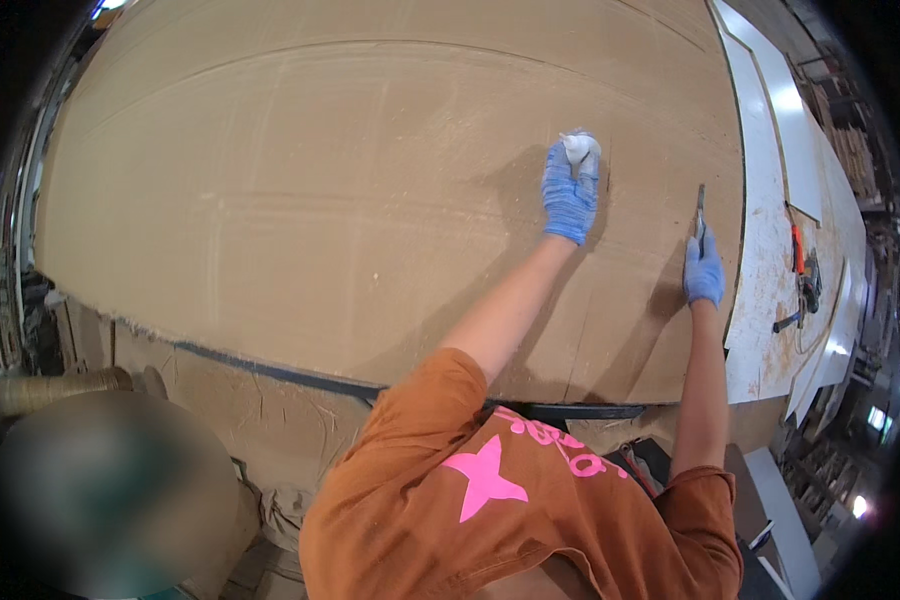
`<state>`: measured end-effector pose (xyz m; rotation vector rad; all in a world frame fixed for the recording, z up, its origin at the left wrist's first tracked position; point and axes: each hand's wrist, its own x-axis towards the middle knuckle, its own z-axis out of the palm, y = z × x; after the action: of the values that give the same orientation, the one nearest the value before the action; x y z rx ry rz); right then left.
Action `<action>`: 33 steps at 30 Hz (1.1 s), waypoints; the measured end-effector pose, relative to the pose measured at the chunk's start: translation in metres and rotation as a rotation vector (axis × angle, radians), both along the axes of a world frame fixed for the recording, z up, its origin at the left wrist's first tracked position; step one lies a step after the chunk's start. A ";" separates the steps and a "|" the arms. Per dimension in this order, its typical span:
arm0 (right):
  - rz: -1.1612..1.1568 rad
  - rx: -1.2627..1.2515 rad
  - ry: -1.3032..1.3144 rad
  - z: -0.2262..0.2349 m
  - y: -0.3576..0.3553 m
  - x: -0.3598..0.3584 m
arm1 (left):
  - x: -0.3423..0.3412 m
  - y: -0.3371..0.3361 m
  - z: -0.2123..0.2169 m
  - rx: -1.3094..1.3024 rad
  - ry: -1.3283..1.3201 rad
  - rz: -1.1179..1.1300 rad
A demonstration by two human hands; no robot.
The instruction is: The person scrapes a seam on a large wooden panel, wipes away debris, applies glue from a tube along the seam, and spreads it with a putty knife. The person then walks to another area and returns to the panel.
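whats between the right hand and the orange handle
In the head view, a strip of the brown sheet comes first, beside the right hand, then its edge, then stained white board up to the orange handle.

The left hand (pixel 572 190) hides part of the white thing (pixel 581 148), leaving its kind unclear. The right hand (pixel 704 268) covers the near end of the slim tool (pixel 701 203). The board (pixel 300 250) is cut off at the far side. A round blur (pixel 115 495) masks the near left. The black thing (pixel 813 280) at right is too small to identify.
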<state>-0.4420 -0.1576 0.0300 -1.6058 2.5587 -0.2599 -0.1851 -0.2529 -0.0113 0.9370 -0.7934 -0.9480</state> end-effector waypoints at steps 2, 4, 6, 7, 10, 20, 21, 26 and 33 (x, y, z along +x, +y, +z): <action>-0.026 0.076 0.043 -0.007 0.027 -0.005 | 0.012 0.024 0.002 0.042 -0.049 0.001; -0.052 0.097 0.036 -0.011 0.058 -0.002 | 0.042 0.067 0.008 0.109 -0.242 -0.088; -0.071 0.113 0.039 -0.009 0.085 0.005 | 0.087 0.113 0.019 0.119 -0.507 -0.119; -0.073 0.124 0.040 -0.009 0.097 0.010 | 0.111 0.136 0.023 0.100 -0.680 -0.100; -0.040 0.154 0.018 0.003 0.120 0.028 | 0.185 0.200 0.021 0.109 -0.789 0.020; 0.221 0.244 -0.090 0.019 0.172 0.084 | 0.262 0.295 0.001 0.277 -0.504 0.355; 0.271 0.257 -0.104 0.019 0.179 0.092 | 0.260 0.298 -0.003 0.275 -0.505 0.351; 0.480 0.284 -0.086 0.023 0.217 0.136 | 0.255 0.294 -0.007 0.302 -0.583 0.330; 0.327 0.193 -0.124 0.017 0.264 0.142 | 0.295 0.265 -0.004 0.244 -0.700 0.270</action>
<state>-0.3002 0.1061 0.0469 -1.8314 2.1160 -0.0769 0.1099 0.0125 -0.0156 1.5863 -1.1102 -0.4733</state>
